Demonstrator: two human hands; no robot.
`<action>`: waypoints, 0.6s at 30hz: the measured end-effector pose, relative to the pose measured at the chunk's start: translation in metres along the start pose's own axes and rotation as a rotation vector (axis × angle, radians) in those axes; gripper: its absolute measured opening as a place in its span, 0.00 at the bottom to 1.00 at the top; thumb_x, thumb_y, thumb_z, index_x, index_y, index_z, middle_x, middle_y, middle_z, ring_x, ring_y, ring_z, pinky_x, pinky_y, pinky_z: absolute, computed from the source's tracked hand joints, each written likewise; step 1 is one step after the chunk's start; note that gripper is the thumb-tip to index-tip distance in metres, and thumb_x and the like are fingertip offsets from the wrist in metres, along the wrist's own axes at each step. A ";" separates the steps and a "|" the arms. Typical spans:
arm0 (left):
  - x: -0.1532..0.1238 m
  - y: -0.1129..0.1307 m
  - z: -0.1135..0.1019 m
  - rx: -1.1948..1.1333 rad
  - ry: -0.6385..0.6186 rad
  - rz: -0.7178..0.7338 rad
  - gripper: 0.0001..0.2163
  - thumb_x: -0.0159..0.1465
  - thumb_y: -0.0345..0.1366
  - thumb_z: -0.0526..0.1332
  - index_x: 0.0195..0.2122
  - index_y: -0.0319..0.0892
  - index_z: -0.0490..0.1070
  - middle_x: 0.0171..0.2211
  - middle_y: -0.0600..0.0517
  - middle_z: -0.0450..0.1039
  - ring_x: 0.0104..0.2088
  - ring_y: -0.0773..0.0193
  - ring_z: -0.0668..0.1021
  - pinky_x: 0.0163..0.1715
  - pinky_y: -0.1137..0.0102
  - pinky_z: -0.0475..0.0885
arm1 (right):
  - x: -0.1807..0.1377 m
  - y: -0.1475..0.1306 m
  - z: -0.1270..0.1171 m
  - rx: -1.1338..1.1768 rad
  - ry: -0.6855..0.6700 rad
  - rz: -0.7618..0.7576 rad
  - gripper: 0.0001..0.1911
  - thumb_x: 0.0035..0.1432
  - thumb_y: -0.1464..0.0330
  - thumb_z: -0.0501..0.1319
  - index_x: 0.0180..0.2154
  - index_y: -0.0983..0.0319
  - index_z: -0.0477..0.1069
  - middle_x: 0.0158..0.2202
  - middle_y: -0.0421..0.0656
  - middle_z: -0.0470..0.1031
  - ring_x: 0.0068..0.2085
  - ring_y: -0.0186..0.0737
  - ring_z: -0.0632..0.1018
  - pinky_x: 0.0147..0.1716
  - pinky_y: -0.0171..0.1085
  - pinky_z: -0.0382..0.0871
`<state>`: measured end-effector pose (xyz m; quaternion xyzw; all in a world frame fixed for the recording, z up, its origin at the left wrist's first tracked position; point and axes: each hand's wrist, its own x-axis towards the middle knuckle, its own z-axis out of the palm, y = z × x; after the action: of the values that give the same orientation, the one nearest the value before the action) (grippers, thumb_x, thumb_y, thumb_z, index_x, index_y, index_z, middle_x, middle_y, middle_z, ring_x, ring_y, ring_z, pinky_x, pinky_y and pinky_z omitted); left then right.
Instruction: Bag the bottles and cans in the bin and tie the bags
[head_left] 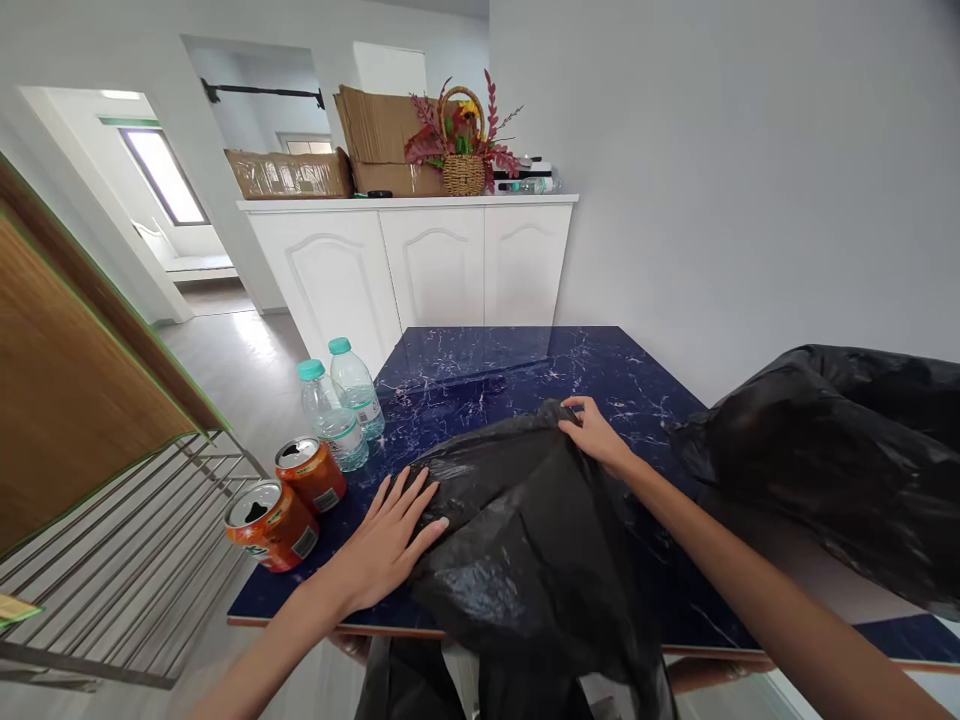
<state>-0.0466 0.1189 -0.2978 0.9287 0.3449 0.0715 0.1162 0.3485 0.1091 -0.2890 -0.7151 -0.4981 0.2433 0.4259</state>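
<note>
- On the blue marble table (487,370), the black plastic bag (525,520) lies crumpled at the near edge, partly hanging over it. A second black bag (825,450) bulges at the right.
- The left hand (390,535) lies flat, fingers spread, tips on the bag's edge. The right hand (596,430) pinches its far fold. Pinning with the palm likely steadies the slippery film.
- Two bottles (358,385) and two cans (311,472) crowd the left hand and look easy to knock.

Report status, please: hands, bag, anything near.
Left hand flat on bag, fingers spread. Right hand grips bag's far edge. Cans and bottles close beside left hand, not touching.
</note>
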 end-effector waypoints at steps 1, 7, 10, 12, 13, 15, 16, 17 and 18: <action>0.002 -0.003 0.002 -0.004 0.012 -0.006 0.29 0.80 0.51 0.50 0.78 0.51 0.51 0.79 0.48 0.49 0.79 0.48 0.48 0.76 0.42 0.47 | 0.010 -0.005 -0.001 -0.025 0.004 -0.004 0.17 0.71 0.58 0.63 0.54 0.62 0.72 0.43 0.43 0.78 0.37 0.39 0.79 0.39 0.41 0.77; 0.004 -0.003 0.006 -0.012 0.126 0.069 0.28 0.80 0.48 0.52 0.79 0.54 0.50 0.79 0.50 0.48 0.78 0.50 0.50 0.77 0.45 0.48 | 0.000 -0.060 0.010 -0.218 0.004 -0.258 0.33 0.67 0.61 0.61 0.69 0.65 0.63 0.73 0.61 0.59 0.70 0.63 0.66 0.69 0.59 0.59; 0.003 -0.002 0.007 0.003 0.110 0.119 0.30 0.79 0.48 0.54 0.79 0.55 0.47 0.79 0.50 0.49 0.78 0.49 0.50 0.76 0.44 0.48 | -0.052 -0.073 0.037 -0.281 -0.189 -0.456 0.31 0.69 0.53 0.61 0.69 0.57 0.68 0.74 0.48 0.64 0.77 0.56 0.57 0.76 0.54 0.46; 0.002 -0.004 0.010 0.019 0.117 0.130 0.32 0.78 0.48 0.55 0.80 0.56 0.44 0.79 0.49 0.49 0.78 0.47 0.51 0.76 0.43 0.50 | -0.083 -0.064 0.054 -0.404 -0.389 -0.487 0.39 0.74 0.44 0.50 0.75 0.57 0.59 0.79 0.47 0.52 0.79 0.57 0.48 0.76 0.61 0.40; 0.002 -0.006 0.011 0.026 0.124 0.125 0.33 0.78 0.48 0.56 0.80 0.56 0.43 0.79 0.49 0.49 0.78 0.46 0.51 0.76 0.43 0.50 | -0.093 -0.055 0.059 -0.443 -0.452 -0.435 0.41 0.74 0.42 0.46 0.77 0.57 0.54 0.80 0.46 0.48 0.79 0.57 0.45 0.76 0.63 0.39; 0.000 -0.011 0.014 0.039 0.137 0.103 0.35 0.77 0.49 0.57 0.80 0.55 0.41 0.79 0.48 0.49 0.78 0.46 0.52 0.75 0.43 0.52 | -0.103 -0.031 0.062 -0.489 -0.491 -0.329 0.42 0.75 0.41 0.43 0.78 0.57 0.49 0.81 0.46 0.41 0.80 0.57 0.43 0.76 0.64 0.37; -0.001 -0.013 0.015 0.043 0.140 0.095 0.36 0.77 0.50 0.58 0.80 0.55 0.41 0.78 0.48 0.49 0.78 0.46 0.52 0.76 0.44 0.52 | -0.104 -0.018 0.058 -0.491 -0.480 -0.313 0.42 0.75 0.42 0.43 0.79 0.57 0.47 0.81 0.44 0.39 0.80 0.56 0.42 0.76 0.64 0.36; -0.002 -0.014 0.015 0.044 0.139 0.091 0.37 0.77 0.50 0.58 0.80 0.54 0.41 0.78 0.48 0.49 0.78 0.46 0.52 0.76 0.44 0.52 | -0.103 -0.006 0.052 -0.477 -0.458 -0.313 0.41 0.75 0.43 0.44 0.79 0.55 0.47 0.81 0.43 0.39 0.80 0.54 0.42 0.77 0.62 0.35; -0.003 -0.015 0.015 0.043 0.133 0.091 0.37 0.76 0.51 0.58 0.80 0.54 0.40 0.78 0.48 0.49 0.78 0.45 0.52 0.76 0.44 0.52 | -0.102 0.003 0.043 -0.446 -0.438 -0.320 0.39 0.75 0.43 0.47 0.78 0.53 0.48 0.80 0.40 0.40 0.80 0.52 0.43 0.77 0.60 0.35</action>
<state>-0.0551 0.1257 -0.3164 0.9388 0.3109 0.1310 0.0696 0.2778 0.0311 -0.3217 -0.6343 -0.7243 0.2064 0.1748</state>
